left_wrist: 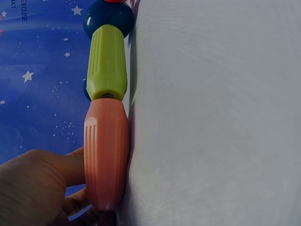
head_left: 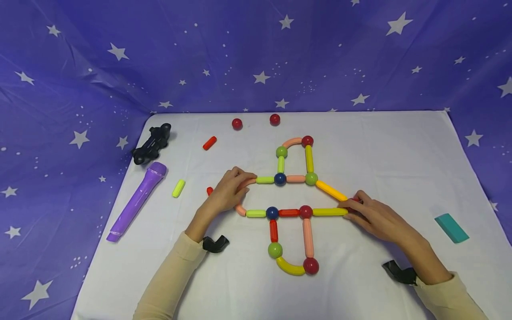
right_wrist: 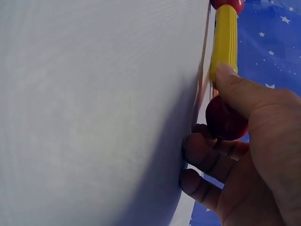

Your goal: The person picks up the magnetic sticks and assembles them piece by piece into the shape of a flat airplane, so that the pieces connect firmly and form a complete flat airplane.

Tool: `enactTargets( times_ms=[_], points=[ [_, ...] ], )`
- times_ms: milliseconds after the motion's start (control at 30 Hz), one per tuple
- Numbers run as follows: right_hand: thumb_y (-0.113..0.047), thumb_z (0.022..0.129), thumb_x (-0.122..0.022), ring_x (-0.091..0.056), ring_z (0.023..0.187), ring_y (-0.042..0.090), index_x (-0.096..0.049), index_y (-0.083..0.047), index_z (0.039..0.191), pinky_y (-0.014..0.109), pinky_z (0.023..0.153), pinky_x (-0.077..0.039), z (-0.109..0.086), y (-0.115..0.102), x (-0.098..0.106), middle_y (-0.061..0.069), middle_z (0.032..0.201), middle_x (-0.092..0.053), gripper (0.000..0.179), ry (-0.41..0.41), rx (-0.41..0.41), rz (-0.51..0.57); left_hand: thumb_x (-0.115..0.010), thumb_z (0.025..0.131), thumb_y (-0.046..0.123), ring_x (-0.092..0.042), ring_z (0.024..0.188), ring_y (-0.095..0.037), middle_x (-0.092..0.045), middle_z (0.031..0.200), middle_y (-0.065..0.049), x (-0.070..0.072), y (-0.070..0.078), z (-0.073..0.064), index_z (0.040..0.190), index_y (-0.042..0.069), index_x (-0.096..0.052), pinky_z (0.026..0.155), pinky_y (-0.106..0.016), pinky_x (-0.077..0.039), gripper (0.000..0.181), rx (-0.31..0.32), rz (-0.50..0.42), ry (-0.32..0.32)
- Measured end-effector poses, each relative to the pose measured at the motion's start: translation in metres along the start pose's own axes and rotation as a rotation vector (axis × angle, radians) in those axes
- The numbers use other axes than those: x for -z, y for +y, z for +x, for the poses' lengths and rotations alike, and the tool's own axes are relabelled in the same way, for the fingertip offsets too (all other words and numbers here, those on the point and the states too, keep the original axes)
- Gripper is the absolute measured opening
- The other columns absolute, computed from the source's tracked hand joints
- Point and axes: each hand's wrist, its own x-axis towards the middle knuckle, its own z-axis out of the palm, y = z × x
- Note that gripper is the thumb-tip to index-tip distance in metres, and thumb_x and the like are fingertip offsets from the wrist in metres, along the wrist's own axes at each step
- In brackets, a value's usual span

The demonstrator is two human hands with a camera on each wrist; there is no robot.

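Left grip (head_left: 230, 191): my fingers are bent about the upper pink rod (left_wrist: 106, 155), holding it, with the lower pink rod (head_left: 240, 210) showing just below my palm.
Right grip (head_left: 374, 217): I hold the red ball (right_wrist: 226, 118) between thumb and fingers, my thumb tip resting on the long yellow rod (right_wrist: 225, 42).
Rod-and-ball figure (head_left: 289, 213): flat on the counter (head_left: 240, 293), stretched between my two grips.
Green rods: one (head_left: 265, 180) runs from the upper pink rod to a blue ball (head_left: 280, 179); another (head_left: 256, 214) from the lower pink rod to a second blue ball (head_left: 272, 213).
Orange rod (head_left: 331, 190): slants away from my right grip, up to a green ball (head_left: 311, 178).
Loops: one, with a pink arc (head_left: 293, 142), lies farther out than my grips; the other, with a yellow arc (head_left: 290, 267), lies nearer me.
Red stub (head_left: 210, 191): just left of my left grip; its join is hidden.
Purple stick (head_left: 136, 204): well left of my left grip, a loose green rod (head_left: 178, 188) between.
Loose red balls (head_left: 237, 124): two, beyond my left grip.
Teal block (head_left: 451, 228): right of my right grip, apart.
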Motion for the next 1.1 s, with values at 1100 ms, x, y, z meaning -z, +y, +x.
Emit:
enactTargets(
  times_ms=[1100],
  points=[
    [-0.019, 0.083, -0.078, -0.049, 0.073, 0.006, -0.067, -0.027, 0.108, 0.019, 0.057, -0.042, -0.0056, -0.0027, -0.0084, 0.001, 0.113, -0.049, 0.028, 0.123, 0.076, 0.039, -0.063, 0.095, 0.012, -0.048, 0.106, -0.019, -0.053, 0.117, -0.003, 0.003, 0.0036, 0.0021, 0.134, 0.022, -0.058, 0.09, -0.036, -0.043, 0.041, 0.009, -0.026, 0.002]
  ],
)
